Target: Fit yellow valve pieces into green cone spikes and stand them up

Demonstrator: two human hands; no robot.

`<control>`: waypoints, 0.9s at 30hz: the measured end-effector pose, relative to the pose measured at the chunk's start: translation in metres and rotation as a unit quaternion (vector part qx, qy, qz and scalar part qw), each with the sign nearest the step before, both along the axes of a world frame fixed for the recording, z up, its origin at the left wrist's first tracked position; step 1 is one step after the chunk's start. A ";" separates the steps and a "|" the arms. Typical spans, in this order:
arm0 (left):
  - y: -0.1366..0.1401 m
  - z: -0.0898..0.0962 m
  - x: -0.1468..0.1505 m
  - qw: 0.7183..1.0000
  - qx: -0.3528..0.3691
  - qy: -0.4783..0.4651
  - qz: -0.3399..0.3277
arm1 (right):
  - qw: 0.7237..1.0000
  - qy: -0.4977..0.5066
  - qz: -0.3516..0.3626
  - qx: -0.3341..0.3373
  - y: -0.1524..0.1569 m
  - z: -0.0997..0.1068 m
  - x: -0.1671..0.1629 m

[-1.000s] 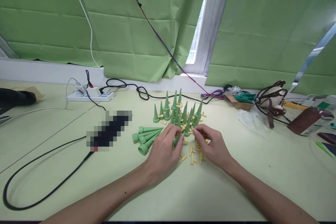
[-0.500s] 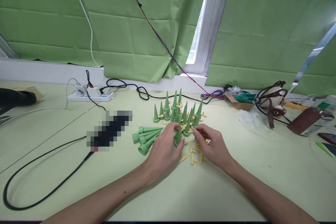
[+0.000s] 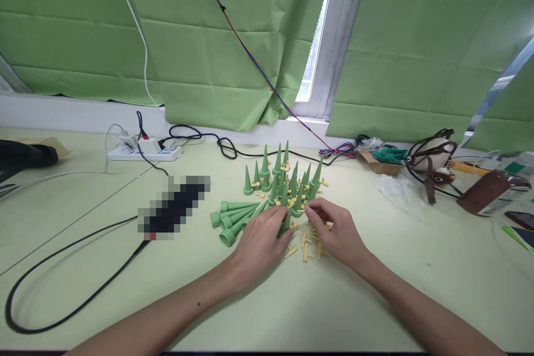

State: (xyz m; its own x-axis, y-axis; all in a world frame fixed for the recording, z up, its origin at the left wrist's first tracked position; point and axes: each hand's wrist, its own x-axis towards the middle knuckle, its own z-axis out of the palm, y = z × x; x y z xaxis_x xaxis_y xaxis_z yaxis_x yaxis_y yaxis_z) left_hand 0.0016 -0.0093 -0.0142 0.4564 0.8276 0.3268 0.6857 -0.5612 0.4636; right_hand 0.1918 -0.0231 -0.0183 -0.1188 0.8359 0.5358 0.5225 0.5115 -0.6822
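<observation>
My left hand (image 3: 263, 238) is closed around a green plastic watering spike (image 3: 285, 223), its fingers behind the cone and the thumb at the near side. A small yellow valve (image 3: 301, 211) pokes out at the fingertips of my right hand (image 3: 337, 228), which is closed in a pinch. Behind both hands stands a cluster of green spikes (image 3: 265, 162), points up, many with yellow valves on their sides. Several spikes (image 3: 233, 217) without visible valves lie beside my left hand. Loose yellow valves (image 3: 306, 251) are scattered between the hands, some partly hidden by the right one.
On the left lie a pixelated dark object (image 3: 173, 208) and a looping black cable (image 3: 75, 233). A white power strip (image 3: 144, 153) sits at the back. To the right are clear plastic wrap (image 3: 400, 194), a cardboard box (image 3: 377, 162) and a dark red case (image 3: 494, 192).
My left hand's fingers have come down and closed around the spike. The right hand has shifted slightly left, still pinching.
</observation>
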 end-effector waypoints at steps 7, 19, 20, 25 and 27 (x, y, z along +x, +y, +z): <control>0.001 -0.001 0.001 0.998 0.037 0.047 -0.008 | 1.000 -0.012 0.003 -0.001 0.001 0.000 0.000; 0.000 -0.001 0.002 0.997 0.051 0.044 -0.030 | 1.000 -0.026 0.001 0.007 0.000 0.000 -0.001; 0.000 -0.001 0.002 0.997 0.053 0.048 -0.031 | 1.000 -0.026 0.002 0.006 0.000 0.000 -0.001; -0.001 0.000 0.003 0.995 0.051 0.079 -0.032 | 1.000 -0.026 0.006 0.004 0.000 0.000 -0.001; -0.001 0.001 0.003 0.995 0.045 0.083 -0.033 | 1.000 -0.027 0.009 0.004 0.000 0.000 -0.001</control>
